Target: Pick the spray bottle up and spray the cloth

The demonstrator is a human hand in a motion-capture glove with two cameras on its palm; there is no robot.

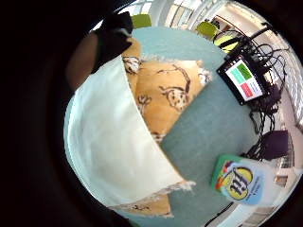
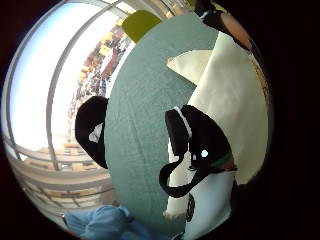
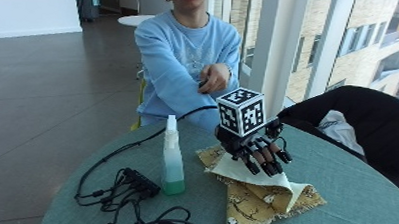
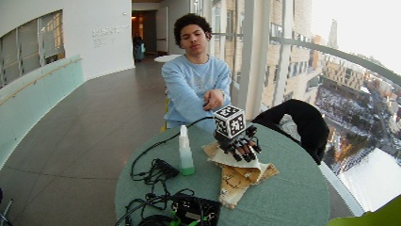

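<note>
so the gloved right hand (image 3: 256, 149) hovers over the patterned cloth (image 3: 266, 194) with fingers relaxed and empty, the spray bottle (image 3: 173, 158) standing untouched on the desk (image 3: 356, 197), nothing sprayed yet.

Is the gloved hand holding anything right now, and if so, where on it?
Nothing is held. The black-gloved right hand hangs over the folded cream and yellow patterned cloth, fingers relaxed. The clear spray bottle of green liquid stands untouched beside it.

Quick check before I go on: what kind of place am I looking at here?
Probably an upper-floor office or campus lounge, not a home: a round green table beside tall windows over city buildings, a long open corridor behind. The spray bottle and cloth sit by the gloved right hand.
</note>
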